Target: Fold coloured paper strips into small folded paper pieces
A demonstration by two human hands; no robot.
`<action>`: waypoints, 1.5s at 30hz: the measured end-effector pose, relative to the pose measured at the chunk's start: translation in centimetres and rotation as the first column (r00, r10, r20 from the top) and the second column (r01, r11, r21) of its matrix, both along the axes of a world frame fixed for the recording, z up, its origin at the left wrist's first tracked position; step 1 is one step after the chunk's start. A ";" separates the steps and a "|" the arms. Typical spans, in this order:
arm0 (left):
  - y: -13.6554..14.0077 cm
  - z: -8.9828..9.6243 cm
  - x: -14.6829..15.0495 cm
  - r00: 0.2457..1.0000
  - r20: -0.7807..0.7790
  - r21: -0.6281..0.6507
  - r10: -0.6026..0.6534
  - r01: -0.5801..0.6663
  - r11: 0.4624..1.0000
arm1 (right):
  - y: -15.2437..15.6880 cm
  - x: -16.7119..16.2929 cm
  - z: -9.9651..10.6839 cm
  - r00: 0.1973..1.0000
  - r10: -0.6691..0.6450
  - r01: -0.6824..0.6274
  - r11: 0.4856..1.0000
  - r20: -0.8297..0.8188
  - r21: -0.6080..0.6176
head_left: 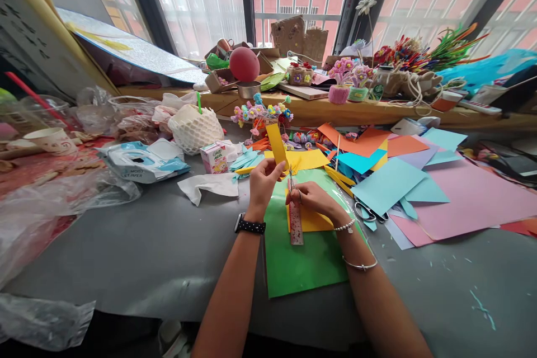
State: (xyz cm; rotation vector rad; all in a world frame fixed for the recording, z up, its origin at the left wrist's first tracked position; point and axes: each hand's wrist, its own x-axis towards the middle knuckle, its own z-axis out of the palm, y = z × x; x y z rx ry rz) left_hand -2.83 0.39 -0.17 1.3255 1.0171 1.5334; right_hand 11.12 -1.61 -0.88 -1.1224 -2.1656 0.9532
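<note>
Two hands work above the green sheet (302, 257) on the desk (159, 246): the left hand (262, 182) pinches an upright yellow paper strip (277, 145), the right hand (312, 198) closes around small scissors (291, 174), and a loosened pinch could skew the cut.

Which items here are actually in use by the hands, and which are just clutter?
In use:
- left hand holding yellow paper strip
- right hand on ruler
- yellow sheet
- green sheet

Lying about:
- scissors
- wet wipes pack
- juice carton
- red ball
</note>
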 end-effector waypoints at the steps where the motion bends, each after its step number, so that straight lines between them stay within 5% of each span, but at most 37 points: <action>1: 0.0 0.0 0.0 1.000 -0.004 0.001 0.005 -0.005 1.000 | 0.0 0.0 0.0 1.000 0.008 -0.008 1.000 -0.003 0.000; 45: -0.1 0.7 -0.5 0.998 -0.059 -0.096 0.006 -0.012 0.995 | 0.1 -0.5 0.0 0.992 -0.082 0.077 0.996 -0.097 -0.052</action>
